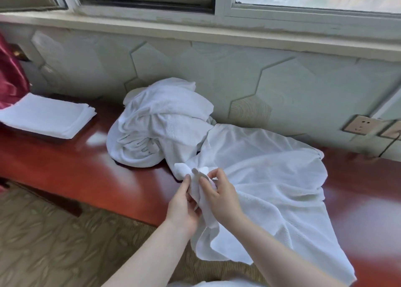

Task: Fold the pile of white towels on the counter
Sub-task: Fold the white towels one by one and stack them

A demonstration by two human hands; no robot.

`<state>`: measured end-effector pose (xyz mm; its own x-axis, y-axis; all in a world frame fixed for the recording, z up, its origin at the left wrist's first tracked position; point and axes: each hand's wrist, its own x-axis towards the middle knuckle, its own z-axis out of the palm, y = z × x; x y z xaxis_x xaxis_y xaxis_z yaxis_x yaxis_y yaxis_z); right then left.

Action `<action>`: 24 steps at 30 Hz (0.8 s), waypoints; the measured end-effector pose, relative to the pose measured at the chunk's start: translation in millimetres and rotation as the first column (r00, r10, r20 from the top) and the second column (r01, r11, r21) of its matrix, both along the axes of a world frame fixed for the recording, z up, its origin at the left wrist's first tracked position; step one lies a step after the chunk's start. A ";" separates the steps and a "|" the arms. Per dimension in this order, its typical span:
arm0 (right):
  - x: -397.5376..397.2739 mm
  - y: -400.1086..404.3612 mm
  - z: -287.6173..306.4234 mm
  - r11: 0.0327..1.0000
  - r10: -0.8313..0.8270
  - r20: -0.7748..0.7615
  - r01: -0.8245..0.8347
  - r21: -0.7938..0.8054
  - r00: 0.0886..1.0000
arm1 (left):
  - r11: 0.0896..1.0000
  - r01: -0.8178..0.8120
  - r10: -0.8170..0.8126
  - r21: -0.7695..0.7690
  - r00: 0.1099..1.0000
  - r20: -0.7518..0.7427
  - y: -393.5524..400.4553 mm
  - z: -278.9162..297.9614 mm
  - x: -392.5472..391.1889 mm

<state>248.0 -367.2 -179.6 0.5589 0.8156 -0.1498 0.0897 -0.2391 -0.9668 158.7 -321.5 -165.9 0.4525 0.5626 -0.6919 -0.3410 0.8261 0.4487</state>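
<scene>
A crumpled pile of white towels [160, 123] sits on the glossy red-brown counter [82, 169] against the wall. One white towel [271, 178] lies spread to the right of the pile and hangs over the counter's front edge. My left hand [184, 206] and my right hand [219, 193] are close together at the towel's bunched left edge. Both pinch the cloth between thumb and fingers, just above the counter's front edge. A stack of folded white towels [47, 115] rests at the far left of the counter.
Dark red fabric [10, 73] hangs at the far left beside the folded stack. Wall sockets [362, 125] with a cable sit low on the wall at the right. A window sill [195, 32] runs above. Patterned carpet [54, 243] lies below the counter.
</scene>
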 end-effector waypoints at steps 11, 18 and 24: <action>19.5 0.7 7.4 0.973 -0.113 0.312 0.041 0.228 0.943 | 0.800 0.073 0.170 0.595 0.924 -0.342 -7.5 2.6 -4.5; -8.0 9.0 13.5 0.867 -0.129 0.572 -0.187 0.461 0.810 | 0.705 0.156 0.117 0.692 0.937 -0.329 -6.4 19.4 -21.5; -11.7 21.9 20.4 0.825 -0.124 0.701 -0.320 0.466 0.702 | 0.777 0.182 -0.034 0.602 0.968 -0.249 16.1 34.1 -43.5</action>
